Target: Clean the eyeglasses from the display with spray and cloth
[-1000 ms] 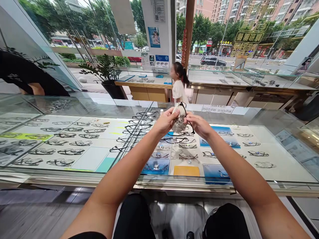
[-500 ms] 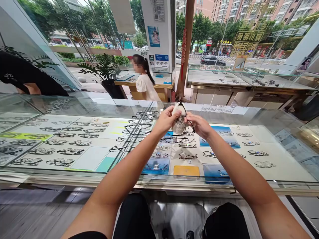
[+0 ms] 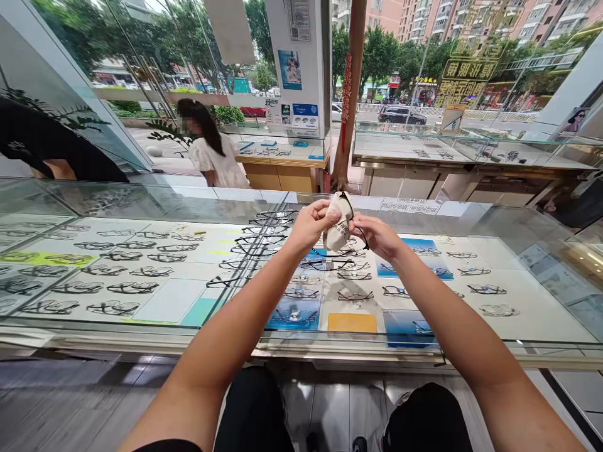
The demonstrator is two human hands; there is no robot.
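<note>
Above the glass counter, my left hand (image 3: 311,225) pinches a pale printed cloth (image 3: 337,233), which is folded over part of a pair of dark-framed glasses (image 3: 347,202). My right hand (image 3: 377,236) has its fingers closed on the same glasses, at the right edge of the cloth. Much of the frame is hidden by the cloth and my fingers. Several glasses (image 3: 260,240) lie in a column on the counter top, left of my hands.
Inside the glass display counter (image 3: 541,314) are rows of glasses, blue cards and a yellow card (image 3: 352,323). Beyond it, a person in white (image 3: 219,157) stands near another display table, and a person in black (image 3: 61,144) leans at the left.
The person in white has moved left, in front of the potted plant. The cloth has shifted and folded differently around the glasses; both my hands stay nearly where they were.
</note>
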